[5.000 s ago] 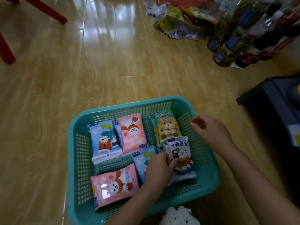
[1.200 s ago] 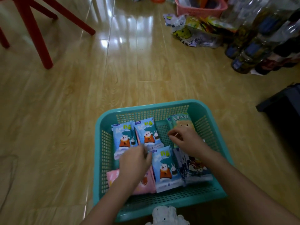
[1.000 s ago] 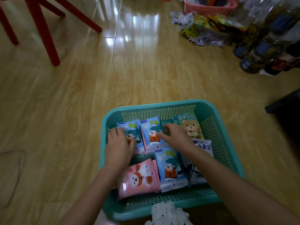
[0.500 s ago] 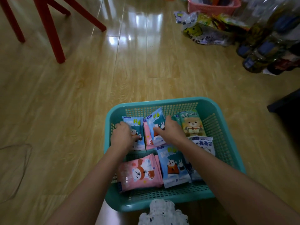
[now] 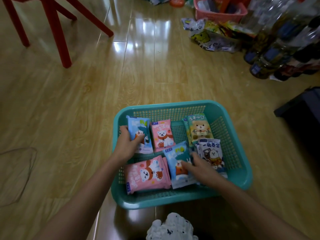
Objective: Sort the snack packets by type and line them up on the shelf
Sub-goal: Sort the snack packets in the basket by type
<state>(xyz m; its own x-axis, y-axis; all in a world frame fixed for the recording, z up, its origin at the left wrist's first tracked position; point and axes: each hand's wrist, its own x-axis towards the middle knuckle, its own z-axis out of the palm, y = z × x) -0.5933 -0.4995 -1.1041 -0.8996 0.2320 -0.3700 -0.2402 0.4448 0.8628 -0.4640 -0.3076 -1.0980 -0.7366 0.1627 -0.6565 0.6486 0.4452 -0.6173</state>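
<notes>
Left hand (image 5: pixel 127 147) gripped the far-left blue packet (image 5: pixel 141 129) in the teal basket (image 5: pixel 173 105) on the floor, fingers (image 5: pixel 123 129) curled round its left edge and thumb on its face. A pink packet (image 5: pixel 162 135) lay just beside it, with a pink stack (image 5: pixel 147 174) nearer the camera. Right hand (image 5: pixel 199 168) lay on the front blue packet (image 5: pixel 178 153), but motion blur hid whether it gripped; green packet (image 5: pixel 199 129) and white packet (image 5: pixel 210 152) sat at right.

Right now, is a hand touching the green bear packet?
No, the green bear packet lies untouched; the left hand grips the far blue packet, the right hand touches the near blue packet.
</notes>
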